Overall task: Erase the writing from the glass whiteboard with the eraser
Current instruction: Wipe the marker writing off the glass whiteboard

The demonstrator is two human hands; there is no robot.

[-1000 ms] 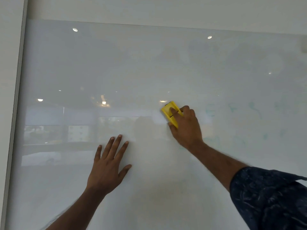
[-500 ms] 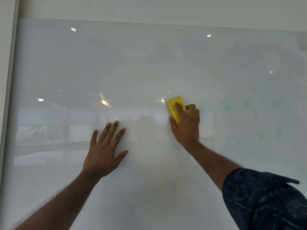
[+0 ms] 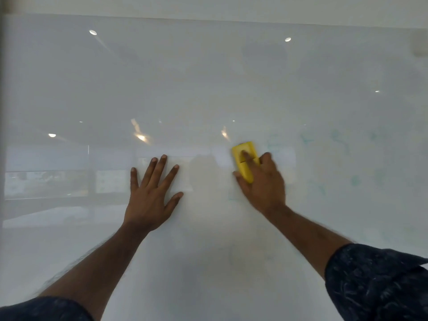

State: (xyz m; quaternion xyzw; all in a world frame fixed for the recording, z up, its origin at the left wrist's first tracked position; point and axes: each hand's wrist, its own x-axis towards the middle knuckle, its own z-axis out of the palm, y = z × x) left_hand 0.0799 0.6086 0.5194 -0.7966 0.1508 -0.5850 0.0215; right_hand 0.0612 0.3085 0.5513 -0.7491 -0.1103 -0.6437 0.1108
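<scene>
The eraser [image 3: 245, 161] is gripped by the right hand [image 3: 261, 181] against the board [image 3: 208, 77]; the left hand [image 3: 150, 195] is spread flat, empty. Faint green writing [image 3: 340, 144] right of the eraser could be missed or smeared.

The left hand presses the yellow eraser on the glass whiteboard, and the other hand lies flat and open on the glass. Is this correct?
Not quite. In the head view, the right hand presses the yellow eraser on the glass whiteboard; the left hand is the one lying flat and open on the glass.
</scene>
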